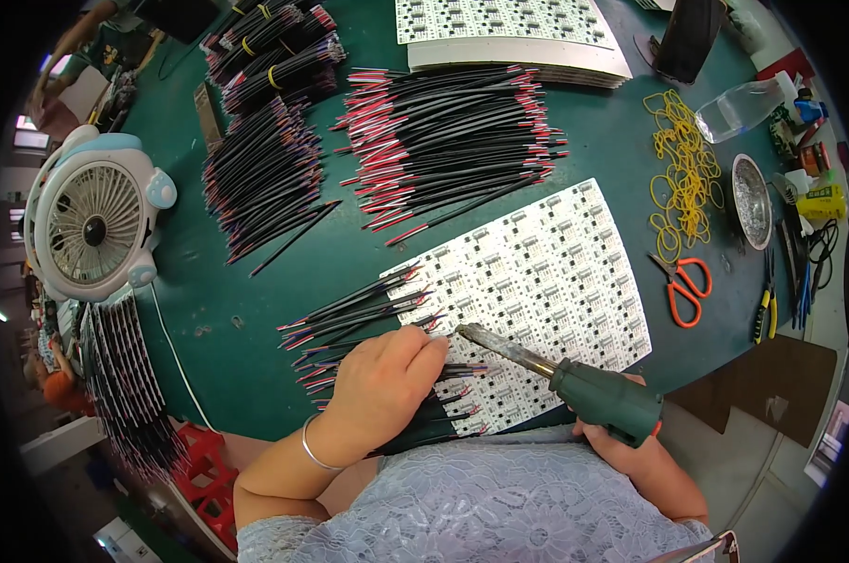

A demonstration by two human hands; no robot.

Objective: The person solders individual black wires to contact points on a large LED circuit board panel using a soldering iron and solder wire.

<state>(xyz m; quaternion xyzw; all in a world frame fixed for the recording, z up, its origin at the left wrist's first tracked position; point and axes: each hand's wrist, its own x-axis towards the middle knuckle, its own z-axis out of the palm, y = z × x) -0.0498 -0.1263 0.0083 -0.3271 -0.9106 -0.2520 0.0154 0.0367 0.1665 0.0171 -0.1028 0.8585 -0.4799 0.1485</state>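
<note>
My left hand (387,385) is closed in a pinch over the left edge of a white circuit board panel (556,272). What its fingers grip is hidden. Several black cables (340,314) with stripped red, white and blue ends lie around that hand, their tips resting on the panel. My right hand (621,446) is wrapped around a soldering gun (607,403) with a dark green body. The gun's metal tip points left and sits over the panel, close beside the left fingertips.
Cable piles (462,141) lie beyond the panel, with bundles (274,66) farther left. Stacked circuit panels (518,56) stand at the back. Rightward are yellow rubber bands (682,169), orange-handled scissors (682,291), a metal bowl (751,202) and a plastic bottle (743,108). A fan (96,225) stands left.
</note>
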